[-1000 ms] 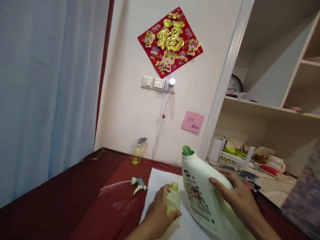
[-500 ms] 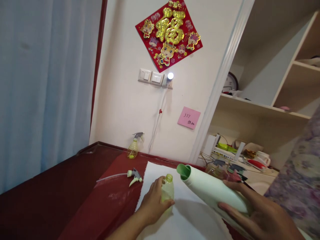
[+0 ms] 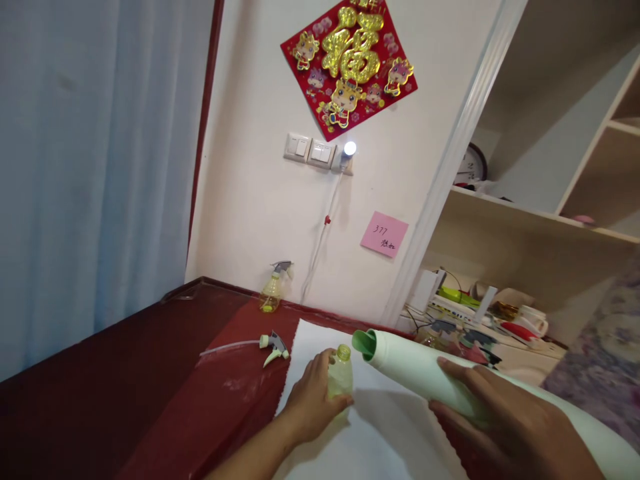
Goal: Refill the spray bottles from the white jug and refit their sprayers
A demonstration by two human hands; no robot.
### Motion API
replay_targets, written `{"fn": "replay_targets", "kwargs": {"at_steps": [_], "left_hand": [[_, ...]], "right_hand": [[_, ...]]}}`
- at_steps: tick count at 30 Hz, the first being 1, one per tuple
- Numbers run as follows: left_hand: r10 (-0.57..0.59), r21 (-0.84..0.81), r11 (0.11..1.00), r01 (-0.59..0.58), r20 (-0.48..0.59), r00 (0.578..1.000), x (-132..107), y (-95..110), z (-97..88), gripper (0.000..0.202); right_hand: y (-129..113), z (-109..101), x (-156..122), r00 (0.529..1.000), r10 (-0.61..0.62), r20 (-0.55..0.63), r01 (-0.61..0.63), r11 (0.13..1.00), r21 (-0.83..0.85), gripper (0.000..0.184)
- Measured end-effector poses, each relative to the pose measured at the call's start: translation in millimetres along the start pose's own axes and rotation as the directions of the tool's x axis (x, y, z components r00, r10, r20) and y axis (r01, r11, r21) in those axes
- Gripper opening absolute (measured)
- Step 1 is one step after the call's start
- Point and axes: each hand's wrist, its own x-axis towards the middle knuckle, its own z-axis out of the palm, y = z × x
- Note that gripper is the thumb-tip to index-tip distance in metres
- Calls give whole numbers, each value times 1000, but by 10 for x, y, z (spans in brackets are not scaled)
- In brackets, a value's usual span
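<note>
My left hand (image 3: pixel 310 399) is wrapped round a small yellow-green bottle (image 3: pixel 341 373) with an open neck, standing on a white cloth (image 3: pixel 380 433). My right hand (image 3: pixel 505 427) grips a large white detergent jug (image 3: pixel 425 370), tipped nearly flat. The jug's green spout (image 3: pixel 363 343) points left, just above and right of the small bottle's mouth. A detached spray trigger head (image 3: pixel 273 345) with its long dip tube lies on the red tabletop to the left.
A second spray bottle (image 3: pixel 273 291) stands against the wall. The dark red table (image 3: pixel 125 393) meets a curtain at left. Shelves at right hold cluttered items (image 3: pixel 475 310). Wall switches and a lit plug (image 3: pixel 349 150) with a cord hang above.
The jug has gone from upright to nearly horizontal, its spout lowered beside the small bottle's mouth. My left hand has stayed on the small bottle.
</note>
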Motion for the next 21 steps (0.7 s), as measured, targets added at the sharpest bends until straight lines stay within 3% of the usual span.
{"fn": "replay_targets", "kwargs": {"at_steps": [21], "left_hand": [[13, -5, 1000, -13, -7, 1000, 14, -38, 10, 81]], "right_hand": [[0, 162, -63, 998, -57, 40, 60, 995, -81, 33]]}}
